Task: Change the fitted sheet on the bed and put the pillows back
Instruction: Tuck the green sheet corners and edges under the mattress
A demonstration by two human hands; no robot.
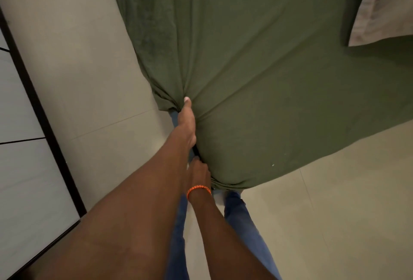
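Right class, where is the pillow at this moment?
In the head view the pillow lies at the top right edge, on the green sheet, far from both hands working at the near corner.

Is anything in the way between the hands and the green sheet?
No, nothing visible. The left hand already grips the green sheet at the bed's corner, and the right hand touches it just below. Its fingertips are hidden under the fabric.
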